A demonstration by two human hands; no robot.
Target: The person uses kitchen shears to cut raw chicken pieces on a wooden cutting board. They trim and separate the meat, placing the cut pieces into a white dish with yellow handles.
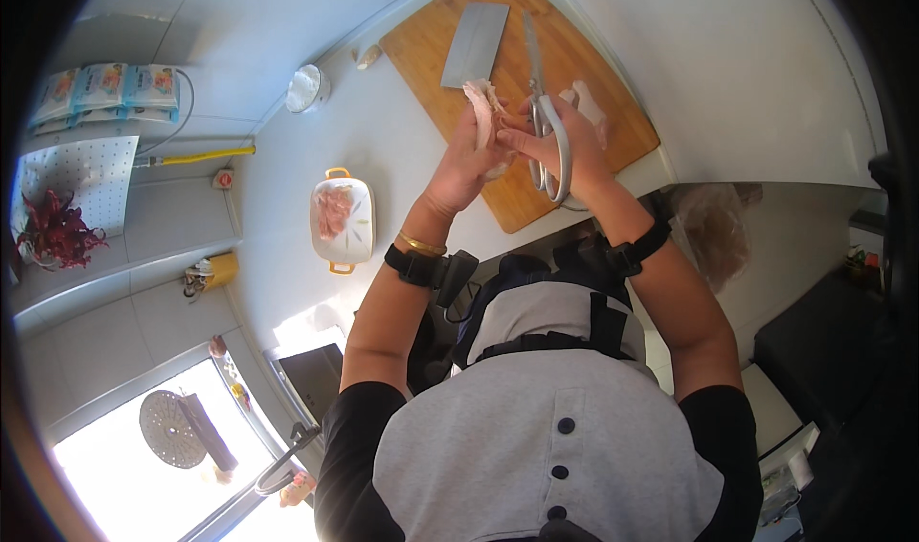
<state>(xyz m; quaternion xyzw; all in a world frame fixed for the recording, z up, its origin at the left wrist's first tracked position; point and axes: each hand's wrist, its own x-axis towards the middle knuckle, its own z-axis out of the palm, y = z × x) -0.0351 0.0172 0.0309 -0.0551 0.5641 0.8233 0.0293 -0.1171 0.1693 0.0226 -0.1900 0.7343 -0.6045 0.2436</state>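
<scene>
My left hand grips a piece of raw, pale pink meat with skin on it. The fingers of my right hand are wrapped about the handles of metal kitchen shears, blades pointing away from me, and their tips touch or nearly touch the meat. Both hands are over a wooden cutting board. A cleaver lies flat on the board beyond my left hand. More raw meat rests on the board to the right, partly hidden by my right hand.
A white dish with orange handles, holding raw meat pieces, stands left of the board. Farther back are a white tub and a piece that looks like ginger root. A sink is at the lower left. A plastic bag hangs at the right.
</scene>
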